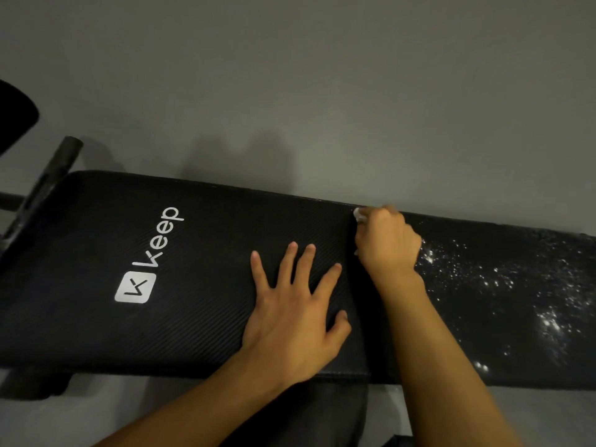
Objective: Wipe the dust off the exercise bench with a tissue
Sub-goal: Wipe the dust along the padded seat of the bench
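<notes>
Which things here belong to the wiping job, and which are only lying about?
Job: exercise bench, tissue, dust, right hand gripping the tissue, left hand flat on the bench.
Lying about: black padded bar, dark rounded object.

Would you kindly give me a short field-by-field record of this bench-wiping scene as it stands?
bench: black padded exercise bench, with a white Keep logo on its left section
left hand: flat on the pad, fingers spread, just left of the seam
right hand: grips a white tissue at the far edge, by the seam
dust: white specks scattered over the right section; the left section looks clean
other: black bar at the bench's left end
</notes>
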Tool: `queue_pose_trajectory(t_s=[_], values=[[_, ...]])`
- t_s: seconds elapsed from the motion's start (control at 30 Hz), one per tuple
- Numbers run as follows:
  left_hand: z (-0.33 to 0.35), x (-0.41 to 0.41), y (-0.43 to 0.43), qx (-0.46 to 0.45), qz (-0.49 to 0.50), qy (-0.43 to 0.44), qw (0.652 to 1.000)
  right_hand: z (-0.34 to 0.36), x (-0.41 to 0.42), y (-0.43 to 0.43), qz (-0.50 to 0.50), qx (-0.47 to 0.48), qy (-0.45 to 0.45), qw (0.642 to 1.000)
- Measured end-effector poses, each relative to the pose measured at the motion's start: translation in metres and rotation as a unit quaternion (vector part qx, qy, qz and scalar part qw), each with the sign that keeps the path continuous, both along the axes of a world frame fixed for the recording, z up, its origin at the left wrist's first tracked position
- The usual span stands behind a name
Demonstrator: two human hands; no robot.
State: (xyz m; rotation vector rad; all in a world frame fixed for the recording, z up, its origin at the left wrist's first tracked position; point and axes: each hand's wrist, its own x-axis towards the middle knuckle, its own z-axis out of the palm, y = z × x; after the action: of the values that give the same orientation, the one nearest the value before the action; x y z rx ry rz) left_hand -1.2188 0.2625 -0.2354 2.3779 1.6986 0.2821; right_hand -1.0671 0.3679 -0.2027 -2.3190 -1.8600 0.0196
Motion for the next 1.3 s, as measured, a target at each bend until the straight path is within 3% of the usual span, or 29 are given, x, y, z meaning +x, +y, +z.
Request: queue_pose_trajectory(t_s=[0.1, 0.23, 0.37, 0.57, 0.8, 0.97, 1.17, 1.3], values=[[0.001, -0.001, 0.000, -0.005, 0.001, 0.001, 1.000, 0.000, -0.014, 0.010, 0.030, -0.005, -0.003, 1.000], [0.000, -0.003, 0.000, -0.006, -0.005, -0.010, 1.000, 0.004, -0.020, -0.059, 0.112, -0.001, 0.029, 0.993], [-0.002, -0.002, 0.000, -0.006, 0.002, -0.003, 1.000, 0.014, -0.005, -0.136, 0.066, -0.050, 0.041, 0.996], [-0.003, -0.002, 0.000, 0.000, 0.001, 0.007, 1.000, -0.001, -0.019, -0.121, 0.021, 0.007, -0.031, 0.999], [-0.001, -0.003, 0.000, -0.007, -0.015, -0.001, 1.000, -0.011, -0.007, -0.184, 0.083, 0.013, -0.003, 0.996], [0.000, -0.001, -0.002, 0.002, -0.062, 0.005, 0.998, -0.012, -0.005, -0.163, 0.018, 0.036, -0.017, 0.999], [-0.001, -0.002, -0.003, 0.008, -0.098, 0.018, 0.995, -0.012, 0.000, -0.209, 0.058, 0.016, 0.030, 0.998], [0.001, 0.000, -0.003, 0.008, -0.095, 0.031, 0.995, -0.005, 0.022, -0.172, 0.001, 0.034, 0.012, 0.999]])
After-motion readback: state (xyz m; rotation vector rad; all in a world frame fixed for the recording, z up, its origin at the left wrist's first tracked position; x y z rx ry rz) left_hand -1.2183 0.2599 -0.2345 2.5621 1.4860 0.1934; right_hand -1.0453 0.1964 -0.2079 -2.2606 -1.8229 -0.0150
